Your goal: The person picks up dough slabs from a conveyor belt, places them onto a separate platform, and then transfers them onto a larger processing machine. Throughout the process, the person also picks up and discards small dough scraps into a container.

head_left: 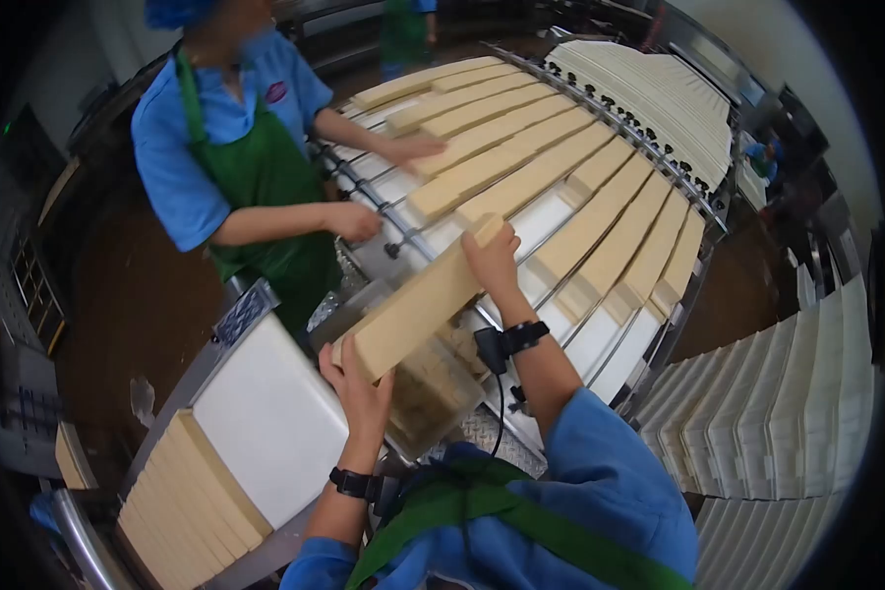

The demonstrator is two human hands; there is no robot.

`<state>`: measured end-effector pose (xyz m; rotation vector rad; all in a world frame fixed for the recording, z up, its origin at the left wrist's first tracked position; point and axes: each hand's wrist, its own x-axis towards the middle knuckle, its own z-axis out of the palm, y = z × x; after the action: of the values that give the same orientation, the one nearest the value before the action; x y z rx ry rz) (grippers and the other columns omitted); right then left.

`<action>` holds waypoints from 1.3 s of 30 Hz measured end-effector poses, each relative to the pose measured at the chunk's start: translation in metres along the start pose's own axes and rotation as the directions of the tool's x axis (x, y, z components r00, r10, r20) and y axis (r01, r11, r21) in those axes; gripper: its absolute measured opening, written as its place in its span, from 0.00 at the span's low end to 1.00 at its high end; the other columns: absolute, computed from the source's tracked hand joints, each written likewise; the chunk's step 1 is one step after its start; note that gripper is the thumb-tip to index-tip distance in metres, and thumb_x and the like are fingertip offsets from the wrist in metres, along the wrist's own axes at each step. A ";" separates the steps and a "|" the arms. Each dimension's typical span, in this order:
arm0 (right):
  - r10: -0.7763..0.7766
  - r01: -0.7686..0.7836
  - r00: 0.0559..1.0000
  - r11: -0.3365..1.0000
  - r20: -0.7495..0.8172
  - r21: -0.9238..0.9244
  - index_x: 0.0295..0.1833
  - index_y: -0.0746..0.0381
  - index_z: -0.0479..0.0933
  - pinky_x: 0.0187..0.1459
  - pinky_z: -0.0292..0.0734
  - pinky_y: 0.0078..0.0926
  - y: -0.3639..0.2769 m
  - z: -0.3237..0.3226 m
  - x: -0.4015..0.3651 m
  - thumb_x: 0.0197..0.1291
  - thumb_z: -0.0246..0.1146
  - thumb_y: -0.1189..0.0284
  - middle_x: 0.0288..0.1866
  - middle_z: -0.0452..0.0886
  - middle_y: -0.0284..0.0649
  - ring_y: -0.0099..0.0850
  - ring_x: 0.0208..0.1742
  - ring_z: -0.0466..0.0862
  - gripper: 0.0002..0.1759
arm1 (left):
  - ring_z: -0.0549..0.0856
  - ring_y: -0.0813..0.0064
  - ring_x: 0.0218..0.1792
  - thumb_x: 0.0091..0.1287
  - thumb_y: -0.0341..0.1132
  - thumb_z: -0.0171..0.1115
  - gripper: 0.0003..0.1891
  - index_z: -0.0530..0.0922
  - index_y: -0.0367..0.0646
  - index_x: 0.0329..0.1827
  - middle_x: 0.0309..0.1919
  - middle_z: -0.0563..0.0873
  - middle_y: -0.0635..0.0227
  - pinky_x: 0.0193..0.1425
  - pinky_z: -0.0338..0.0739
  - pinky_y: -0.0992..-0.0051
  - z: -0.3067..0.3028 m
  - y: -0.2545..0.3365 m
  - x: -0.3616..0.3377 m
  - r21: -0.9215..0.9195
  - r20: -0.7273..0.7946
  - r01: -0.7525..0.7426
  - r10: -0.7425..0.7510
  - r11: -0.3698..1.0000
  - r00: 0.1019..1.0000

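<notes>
A long pale-yellow slab (pixel 418 300) is held in the air, tilted, between my two hands. My left hand (pixel 360 393) grips its near lower end with the fingers around the edges. At the far upper end, my right hand (pixel 494 258) is closed around it. Beneath the slab is a clear plastic bin (pixel 442 398) with pale pieces inside, partly hidden. Beyond my right hand, several similar long slabs (pixel 560 167) lie in lanes on a white conveyor (pixel 531 221) divided by metal rods.
A co-worker in a green apron (pixel 265 187) stands across at the left, one hand (pixel 413 149) by the slabs. Thin pale slabs (pixel 192 501) stand in a row beside a white board (pixel 270 418) at lower left. Stacked white trays (pixel 767 393) are at right.
</notes>
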<state>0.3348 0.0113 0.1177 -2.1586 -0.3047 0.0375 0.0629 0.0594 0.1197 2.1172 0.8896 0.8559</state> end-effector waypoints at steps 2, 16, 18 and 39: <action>0.064 -0.066 0.997 0.997 -0.045 -0.046 0.64 0.69 0.54 0.54 0.72 0.48 0.021 -0.019 0.045 0.48 0.63 0.51 0.60 0.63 0.60 0.58 0.55 0.73 0.47 | 0.62 0.42 0.65 0.50 0.25 0.68 0.37 0.62 0.39 0.66 0.65 0.55 0.41 0.69 0.58 0.61 0.029 0.022 0.024 -0.030 0.017 -0.070 0.070 0.997 0.997; 0.105 0.141 0.959 0.633 0.264 -0.761 0.61 0.63 0.71 0.65 0.57 0.50 0.128 -0.070 0.234 0.65 0.39 0.52 0.63 0.72 0.51 0.51 0.64 0.70 0.32 | 0.69 0.51 0.60 0.62 0.27 0.55 0.29 0.61 0.43 0.68 0.60 0.64 0.49 0.64 0.65 0.69 0.178 0.008 0.091 -0.267 0.415 -0.147 0.252 0.952 0.874; 0.201 0.021 0.953 0.705 0.228 -0.709 0.61 0.65 0.70 0.67 0.52 0.50 0.109 -0.074 0.238 0.65 0.38 0.51 0.64 0.70 0.53 0.50 0.67 0.66 0.33 | 0.70 0.53 0.59 0.63 0.26 0.54 0.29 0.61 0.44 0.68 0.61 0.63 0.50 0.60 0.67 0.70 0.185 0.018 0.097 -0.208 0.424 -0.116 0.196 0.971 0.884; -0.235 0.512 0.733 0.808 0.638 -0.291 0.65 0.61 0.65 0.63 0.58 0.53 0.071 -0.084 0.040 0.51 0.62 0.51 0.69 0.61 0.53 0.53 0.70 0.60 0.39 | 0.66 0.55 0.64 0.55 0.23 0.48 0.28 0.64 0.33 0.64 0.61 0.67 0.50 0.71 0.55 0.65 0.124 0.025 0.050 -0.313 0.203 -0.011 0.078 0.950 0.976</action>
<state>0.4003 -0.0856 0.1118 -2.4518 -1.2319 0.4338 0.1939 0.0444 0.0849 1.9133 0.5564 0.7212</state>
